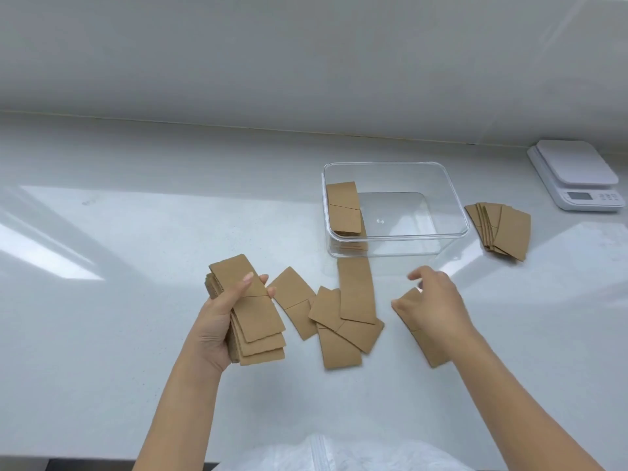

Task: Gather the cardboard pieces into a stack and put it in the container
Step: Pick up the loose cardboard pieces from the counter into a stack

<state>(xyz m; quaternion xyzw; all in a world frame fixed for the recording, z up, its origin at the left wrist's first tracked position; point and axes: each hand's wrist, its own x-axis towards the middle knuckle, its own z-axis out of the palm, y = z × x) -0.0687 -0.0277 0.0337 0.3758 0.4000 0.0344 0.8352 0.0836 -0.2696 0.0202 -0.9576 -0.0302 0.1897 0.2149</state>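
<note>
My left hand (217,321) grips a stack of brown cardboard pieces (253,317), fanned at the lower end, held above the counter. Several loose cardboard pieces (343,314) lie overlapping on the counter between my hands. My right hand (433,304) hovers over one more piece (424,341), fingers spread and partly covering it; whether it touches the piece is unclear. The clear plastic container (452,212) stands behind them, with a small stack of cardboard (344,207) leaning at its left end.
Another fanned pile of cardboard pieces (499,229) lies right of the container. A white kitchen scale (577,175) sits at the far right by the wall. The white counter (119,249) meets a white wall behind; its front edge is near my body.
</note>
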